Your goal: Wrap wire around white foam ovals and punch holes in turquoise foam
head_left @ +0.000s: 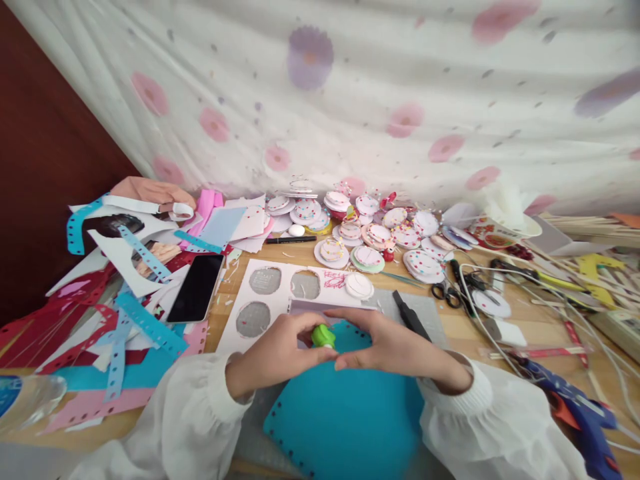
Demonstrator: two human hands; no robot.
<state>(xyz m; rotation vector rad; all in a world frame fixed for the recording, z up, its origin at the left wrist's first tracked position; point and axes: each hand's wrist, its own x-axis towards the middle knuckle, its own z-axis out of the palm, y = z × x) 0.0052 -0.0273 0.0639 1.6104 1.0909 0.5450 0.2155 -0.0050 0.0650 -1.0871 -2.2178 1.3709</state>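
My left hand (pixel 285 347) is closed around a small bright-green plastic piece (pixel 323 336) with a lobed top and a pale base; its exact kind I cannot make out. Facing it, my right hand (pixel 387 343) curves with thumb and fingers apart and nothing between them. Below both hands lies a blue sheet (pixel 350 417) with rows of small dark holes along its edges. A white card with round cut-outs (pixel 280 310) rests behind the hands, a loose white disc (pixel 359 286) on its right part.
Pinned white disc stacks (pixel 379 235) crowd the back. A phone (pixel 196 288) and punched blue strips (pixel 150 325) lie left, near a clear bottle (pixel 30 403). Right are a black cutter-like tool (pixel 411 317), scissors (pixel 446 295), a white cable (pixel 483 327) and a blue glue gun (pixel 575 407).
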